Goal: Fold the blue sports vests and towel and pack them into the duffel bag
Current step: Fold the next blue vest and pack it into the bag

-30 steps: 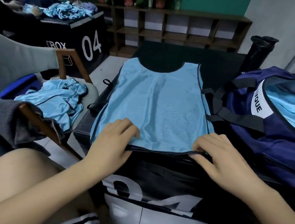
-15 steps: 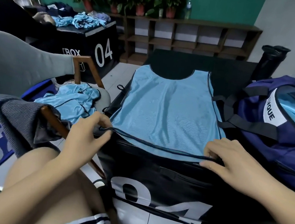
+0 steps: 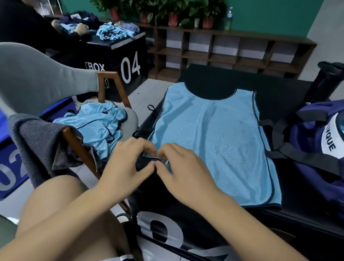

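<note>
Centrally, left hand (image 3: 126, 166) and right hand (image 3: 187, 175) pinch the hem corner of a flat light-blue mesh vest (image 3: 215, 140). Navy fabric duffel bag (image 3: 320, 183) lies right.

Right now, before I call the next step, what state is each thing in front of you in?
blue vest, spread flat on the black box, not yet folded.
left hand, pinches the vest's near left corner.
right hand, pinches the same corner, beside the left hand.
duffel bag, open, light blue fabric inside.
vest pile, crumpled on the chair, unfolded.
</note>
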The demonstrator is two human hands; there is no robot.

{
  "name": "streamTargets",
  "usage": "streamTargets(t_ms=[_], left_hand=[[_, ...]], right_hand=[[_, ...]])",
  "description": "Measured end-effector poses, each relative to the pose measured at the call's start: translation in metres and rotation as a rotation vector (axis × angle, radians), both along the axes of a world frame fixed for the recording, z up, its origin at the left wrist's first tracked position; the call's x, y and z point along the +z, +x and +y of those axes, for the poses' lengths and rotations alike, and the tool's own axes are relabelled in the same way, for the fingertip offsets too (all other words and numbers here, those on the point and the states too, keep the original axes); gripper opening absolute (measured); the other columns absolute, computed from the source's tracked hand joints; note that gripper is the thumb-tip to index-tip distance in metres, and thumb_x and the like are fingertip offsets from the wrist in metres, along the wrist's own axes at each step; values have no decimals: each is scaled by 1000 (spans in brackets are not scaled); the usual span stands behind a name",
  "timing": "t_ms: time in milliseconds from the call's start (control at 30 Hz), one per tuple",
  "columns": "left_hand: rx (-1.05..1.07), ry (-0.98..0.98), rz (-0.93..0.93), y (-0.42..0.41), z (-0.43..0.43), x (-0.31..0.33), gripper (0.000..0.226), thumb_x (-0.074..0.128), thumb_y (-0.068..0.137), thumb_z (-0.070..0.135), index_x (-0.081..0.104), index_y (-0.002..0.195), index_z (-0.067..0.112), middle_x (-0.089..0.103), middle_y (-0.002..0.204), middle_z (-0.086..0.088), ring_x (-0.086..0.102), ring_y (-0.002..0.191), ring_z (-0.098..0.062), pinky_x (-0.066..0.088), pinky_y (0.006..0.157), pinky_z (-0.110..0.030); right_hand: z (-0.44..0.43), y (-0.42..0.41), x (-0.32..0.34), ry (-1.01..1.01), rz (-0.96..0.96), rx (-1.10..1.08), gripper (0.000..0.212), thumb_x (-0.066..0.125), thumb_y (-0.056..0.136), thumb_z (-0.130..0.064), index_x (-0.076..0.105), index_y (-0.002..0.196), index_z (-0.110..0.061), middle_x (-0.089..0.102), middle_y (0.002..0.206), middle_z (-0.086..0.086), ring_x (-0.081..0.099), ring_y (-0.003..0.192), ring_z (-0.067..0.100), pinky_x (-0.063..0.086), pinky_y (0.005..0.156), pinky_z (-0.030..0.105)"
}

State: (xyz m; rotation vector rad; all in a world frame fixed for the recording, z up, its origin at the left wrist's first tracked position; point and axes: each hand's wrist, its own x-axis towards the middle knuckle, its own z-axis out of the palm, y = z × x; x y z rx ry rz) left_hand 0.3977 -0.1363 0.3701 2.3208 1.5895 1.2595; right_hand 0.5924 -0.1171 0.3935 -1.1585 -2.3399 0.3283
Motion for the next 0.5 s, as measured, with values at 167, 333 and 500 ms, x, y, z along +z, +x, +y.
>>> streamTargets(t_ms=[167, 333, 500], left_hand=[[123, 79, -98, -5, 2, -6, 45, 90, 82, 16, 53, 106, 21, 50, 105, 8, 52, 95, -19, 46, 83, -35], [109, -30, -136, 1, -1, -11, 33, 86, 86, 23, 56, 97, 32, 62, 94, 18, 60, 94, -9, 50, 86, -42], [79, -33, -129, 3, -4, -5, 26, 85, 87, 17, 64, 97, 30, 66, 98, 18, 58, 97, -3, 43, 93, -31]], right_hand=[[10, 4, -11, -56, 136, -12, 9, 54, 106, -30, 57, 98, -29, 62, 94, -12, 60, 87, 16, 52, 79, 44], [13, 2, -10, -220, 286, -16, 13, 64, 96, -21, 59, 85, -28, 62, 82, -9, 60, 79, 15, 52, 71, 34], [14, 0, -7, -271, 386, -36, 15, 65, 94, -17, 62, 81, -23, 65, 79, -5, 59, 74, 15, 48, 68, 25]])
